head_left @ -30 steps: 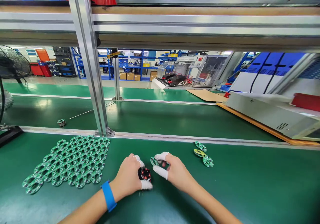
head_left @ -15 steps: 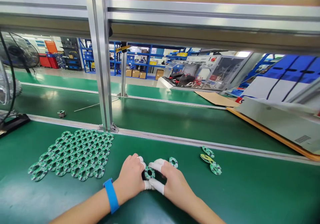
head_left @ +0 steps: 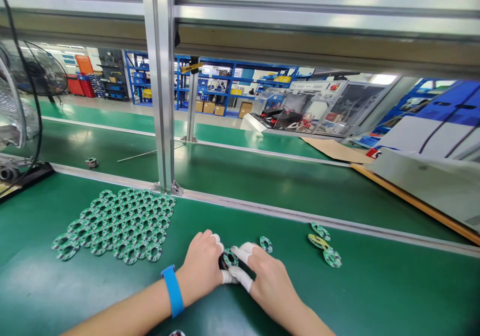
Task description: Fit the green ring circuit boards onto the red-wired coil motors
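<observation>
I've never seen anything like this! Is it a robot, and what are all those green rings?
No robot here: these are a person's own hands, with white covers on some fingertips. The camera is worn on the head, looking forward and down. The left hand holds a dark part, mostly hidden. The right hand pinches a green ring against it. On the green table, many rings lie bunched on the left; on the right are a lone ring and three overlapping pieces, one yellowish.

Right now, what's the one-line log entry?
left hand: holding dark part | right hand: touching green ring | loose ring: beyond right hand
</observation>
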A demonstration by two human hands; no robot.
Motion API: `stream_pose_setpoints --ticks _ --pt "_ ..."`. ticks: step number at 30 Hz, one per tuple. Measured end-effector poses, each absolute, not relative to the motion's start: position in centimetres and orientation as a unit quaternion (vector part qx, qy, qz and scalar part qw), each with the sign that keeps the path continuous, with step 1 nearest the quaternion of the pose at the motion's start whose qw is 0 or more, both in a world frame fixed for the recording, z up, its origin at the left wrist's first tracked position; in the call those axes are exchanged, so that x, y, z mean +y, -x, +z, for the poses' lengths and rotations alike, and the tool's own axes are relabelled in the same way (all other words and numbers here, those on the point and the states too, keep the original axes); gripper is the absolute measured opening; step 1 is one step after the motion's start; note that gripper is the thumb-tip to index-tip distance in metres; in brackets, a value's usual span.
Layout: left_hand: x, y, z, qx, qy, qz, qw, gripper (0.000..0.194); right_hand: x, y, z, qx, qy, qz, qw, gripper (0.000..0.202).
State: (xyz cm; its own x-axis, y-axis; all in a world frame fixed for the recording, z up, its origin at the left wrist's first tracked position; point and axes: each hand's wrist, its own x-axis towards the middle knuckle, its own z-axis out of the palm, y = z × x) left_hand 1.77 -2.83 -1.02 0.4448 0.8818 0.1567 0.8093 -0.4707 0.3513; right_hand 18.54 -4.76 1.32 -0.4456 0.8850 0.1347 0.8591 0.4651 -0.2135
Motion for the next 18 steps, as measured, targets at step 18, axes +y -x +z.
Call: stream_pose_setpoints --ticks 18 --pt "-3.6 -1.0 1.7 0.355 -0.914 0.155 0.123 0.012 -3.0 -20.0 -2.1 -0.813 0.511 0.207 0.189 0.035"
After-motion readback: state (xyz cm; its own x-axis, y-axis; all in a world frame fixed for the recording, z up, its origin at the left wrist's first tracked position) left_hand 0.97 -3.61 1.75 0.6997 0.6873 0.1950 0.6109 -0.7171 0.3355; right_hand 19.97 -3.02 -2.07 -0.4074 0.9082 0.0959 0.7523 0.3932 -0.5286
